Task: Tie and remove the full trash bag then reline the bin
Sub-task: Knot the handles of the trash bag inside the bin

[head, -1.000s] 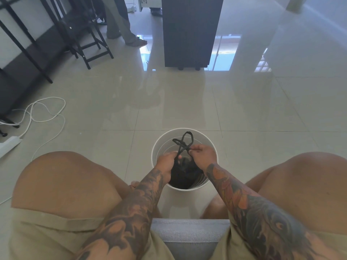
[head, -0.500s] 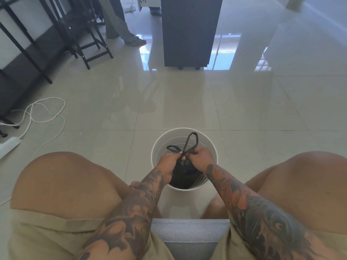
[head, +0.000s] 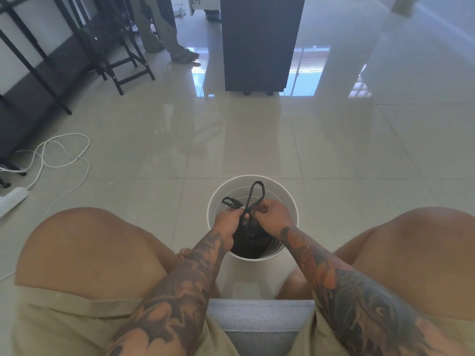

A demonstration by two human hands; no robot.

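A white round bin (head: 290, 205) stands on the tiled floor between my knees. Inside it sits a black trash bag (head: 250, 244), its top gathered into two thin handle loops (head: 257, 192). One loop stands up toward the far rim, the other lies out to the left. My left hand (head: 228, 222) and my right hand (head: 271, 214) meet over the bin's mouth. Each pinches the handle strands where they cross. The bag's body below my hands is partly hidden.
A dark cabinet on small feet (head: 257, 42) stands ahead. Black chair and table legs (head: 120, 62) fill the far left, with a person's legs (head: 167, 34) beside them. A white cable (head: 59, 155) and power strip (head: 11, 201) lie left. I sit on a grey cushion (head: 259, 322).
The handle loops have spread from one bunched upright loop into two, one rising higher and one swinging left. My hands have drawn closer together at the crossing.
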